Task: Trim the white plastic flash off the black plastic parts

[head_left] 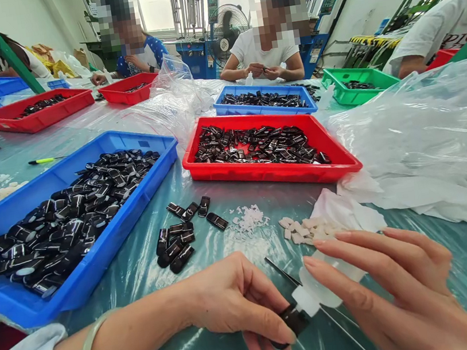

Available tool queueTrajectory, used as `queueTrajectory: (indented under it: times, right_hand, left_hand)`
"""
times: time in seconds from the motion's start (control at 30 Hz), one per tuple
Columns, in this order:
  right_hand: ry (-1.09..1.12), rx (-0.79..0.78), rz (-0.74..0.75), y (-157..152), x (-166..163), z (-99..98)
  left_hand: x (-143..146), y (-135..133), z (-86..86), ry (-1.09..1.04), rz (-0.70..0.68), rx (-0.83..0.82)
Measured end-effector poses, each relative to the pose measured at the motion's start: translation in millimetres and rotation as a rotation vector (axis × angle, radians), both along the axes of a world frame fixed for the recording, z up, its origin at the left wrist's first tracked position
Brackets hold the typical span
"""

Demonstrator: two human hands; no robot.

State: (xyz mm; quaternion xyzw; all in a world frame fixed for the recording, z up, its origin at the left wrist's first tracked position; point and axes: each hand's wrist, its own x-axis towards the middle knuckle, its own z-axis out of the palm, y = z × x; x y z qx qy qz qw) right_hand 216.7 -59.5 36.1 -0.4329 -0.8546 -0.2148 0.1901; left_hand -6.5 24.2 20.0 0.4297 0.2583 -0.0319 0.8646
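My left hand (243, 307) pinches a small glossy black plastic piece (295, 321) between thumb and fingers. Against its far end sits the white cap (307, 301) of a translucent white squeeze bottle (341, 276). My right hand (399, 285) is around that bottle, its long fingers stretched over the top; the thumb is out of sight. A thin metal pair of tweezers (282, 271) passes under the bottle, partly covered. Beyond my left hand, several loose black pieces (176, 244) lie on the plastic-covered table (152, 337).
Left stands a blue tray (110, 256) heaped with black pieces; ahead is a red tray (272, 176) of similar ones. White scraps (248, 219), pale chips (304, 229) and a white cloth (347, 211) lie nearby. Clear plastic bags (426, 124) spread right. Co-workers sit opposite.
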Motion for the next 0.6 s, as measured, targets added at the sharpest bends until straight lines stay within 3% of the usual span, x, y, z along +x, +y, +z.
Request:
queueTrajectory:
  times: [0.37, 0.6]
  right_hand:
    - [0.008, -0.009, 0.045, 3.3, 2.8, -1.3]
    - [0.035, 0.006, -0.016, 1.4, 0.5, 1.4]
  left_hand:
    - [-2.0, -0.5, -1.7, -0.013, 0.018, 0.008]
    - [-1.2, -0.3, -0.6, -0.016, 0.024, 0.006]
